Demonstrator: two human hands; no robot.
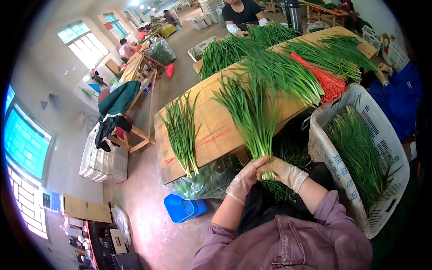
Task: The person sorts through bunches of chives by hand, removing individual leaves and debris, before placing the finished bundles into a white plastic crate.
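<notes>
Purple jacket (328,240) below, my left hand (245,178) and right hand (280,172) grip the green bunch (255,121) low down, its tips over the wooden table (208,116); I'm likely evening it, so next calls for steady pressure.

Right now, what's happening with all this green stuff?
The left hand and right hand, both gloved, hold a bunch by its lower end. Another bunch lies left on the table, across a red string. More greens lie farther along; a crate of greens stands right.
</notes>
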